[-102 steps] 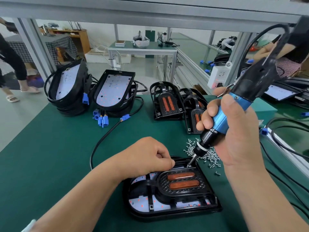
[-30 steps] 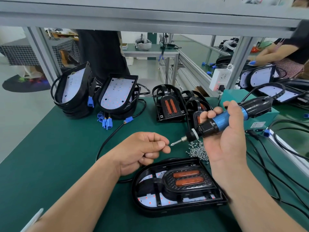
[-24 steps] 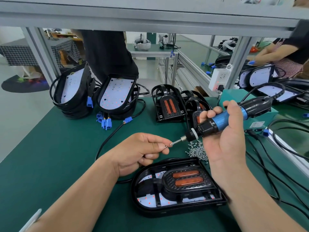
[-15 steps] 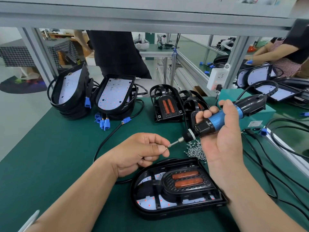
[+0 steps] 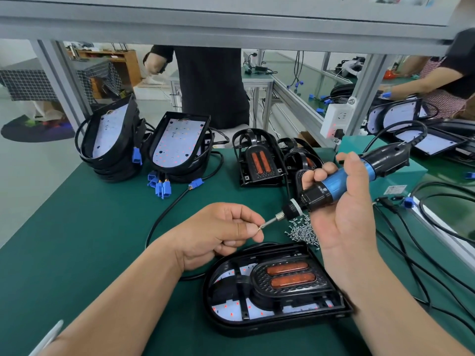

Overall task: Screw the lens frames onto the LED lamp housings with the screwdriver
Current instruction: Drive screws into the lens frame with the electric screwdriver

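A black LED lamp housing [image 5: 231, 322] lies on the green mat in front of me, with a black lens frame [image 5: 290, 278] and its two orange lenses seated in it. My right hand [image 5: 344, 222] grips the blue and black electric screwdriver [image 5: 334, 186], held nearly level above the housing, bit pointing left. My left hand [image 5: 221, 232] pinches a small screw [image 5: 260, 227] between thumb and forefinger, right at the bit's tip. A pile of loose screws [image 5: 303, 231] lies just behind the housing.
Open housings with white LED boards [image 5: 177, 145] lean at the back left, their blue connectors [image 5: 160, 187] on the mat. Spare lens frames [image 5: 259, 160] stand at the back centre. Black cables [image 5: 424, 255] run along the right. A person in black stands behind the bench.
The screwdriver left the housing's rear corner and tilted level. My left hand rose off the lens frame with a screw and met the bit's tip. The person behind moved right.
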Demonstrator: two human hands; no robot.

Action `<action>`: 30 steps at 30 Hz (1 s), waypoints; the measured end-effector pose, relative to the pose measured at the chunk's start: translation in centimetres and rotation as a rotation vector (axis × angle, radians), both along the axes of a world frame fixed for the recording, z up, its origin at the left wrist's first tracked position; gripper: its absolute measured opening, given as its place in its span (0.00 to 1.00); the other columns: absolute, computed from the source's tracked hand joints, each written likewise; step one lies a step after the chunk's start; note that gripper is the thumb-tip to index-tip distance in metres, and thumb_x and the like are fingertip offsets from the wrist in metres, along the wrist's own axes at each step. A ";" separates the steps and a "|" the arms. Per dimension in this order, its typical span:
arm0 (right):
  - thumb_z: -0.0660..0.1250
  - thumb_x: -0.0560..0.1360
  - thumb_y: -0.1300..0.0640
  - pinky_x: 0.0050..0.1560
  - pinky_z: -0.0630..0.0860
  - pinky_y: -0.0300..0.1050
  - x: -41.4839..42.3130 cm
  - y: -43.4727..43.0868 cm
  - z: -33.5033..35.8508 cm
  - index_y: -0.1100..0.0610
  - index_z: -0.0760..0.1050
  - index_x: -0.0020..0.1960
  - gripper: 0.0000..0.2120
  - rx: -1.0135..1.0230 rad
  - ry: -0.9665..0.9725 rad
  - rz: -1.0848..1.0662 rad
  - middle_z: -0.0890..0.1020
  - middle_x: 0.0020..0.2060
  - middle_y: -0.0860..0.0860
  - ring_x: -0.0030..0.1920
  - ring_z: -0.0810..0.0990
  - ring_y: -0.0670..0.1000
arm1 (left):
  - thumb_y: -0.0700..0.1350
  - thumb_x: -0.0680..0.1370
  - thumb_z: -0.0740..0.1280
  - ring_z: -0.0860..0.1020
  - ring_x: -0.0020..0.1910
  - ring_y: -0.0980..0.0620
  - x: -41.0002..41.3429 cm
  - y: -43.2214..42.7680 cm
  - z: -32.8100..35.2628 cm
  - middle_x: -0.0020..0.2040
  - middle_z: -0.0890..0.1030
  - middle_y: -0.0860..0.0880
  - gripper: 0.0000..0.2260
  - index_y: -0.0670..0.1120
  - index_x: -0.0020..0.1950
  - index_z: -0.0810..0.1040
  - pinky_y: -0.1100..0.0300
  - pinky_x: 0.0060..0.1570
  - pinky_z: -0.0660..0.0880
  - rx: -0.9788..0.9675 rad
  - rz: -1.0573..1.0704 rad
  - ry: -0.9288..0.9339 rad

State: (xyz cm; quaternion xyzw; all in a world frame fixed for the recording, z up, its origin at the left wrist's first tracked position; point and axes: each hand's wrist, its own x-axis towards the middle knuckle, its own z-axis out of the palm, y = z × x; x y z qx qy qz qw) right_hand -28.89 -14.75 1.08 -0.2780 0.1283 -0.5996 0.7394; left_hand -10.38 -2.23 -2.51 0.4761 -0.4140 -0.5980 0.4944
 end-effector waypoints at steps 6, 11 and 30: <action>0.72 0.81 0.49 0.50 0.82 0.50 0.1 -0.3 -0.1 0.56 0.73 0.56 0.13 -0.018 0.059 0.026 0.76 0.39 0.51 0.36 0.77 0.50 | 0.35 0.79 0.73 0.62 0.26 0.58 0.0 0.0 0.1 0.46 0.86 0.40 0.07 0.41 0.56 0.81 0.68 0.25 0.61 0.002 0.041 -0.095; 0.72 0.81 0.46 0.50 0.83 0.52 0.1 -0.5 -0.4 0.56 0.74 0.55 0.15 0.010 0.115 0.050 0.78 0.39 0.52 0.37 0.79 0.50 | 0.41 0.74 0.74 0.66 0.25 0.59 -0.2 0.0 -0.2 0.46 0.87 0.41 0.10 0.43 0.54 0.82 0.68 0.26 0.62 -0.009 0.060 -0.208; 0.72 0.81 0.46 0.51 0.82 0.52 0.1 -0.3 -0.5 0.57 0.73 0.56 0.15 0.037 0.071 0.002 0.78 0.39 0.51 0.38 0.79 0.51 | 0.36 0.83 0.69 0.62 0.27 0.57 0.0 -0.1 -0.3 0.45 0.86 0.42 0.04 0.41 0.57 0.82 0.67 0.26 0.61 -0.045 0.040 -0.158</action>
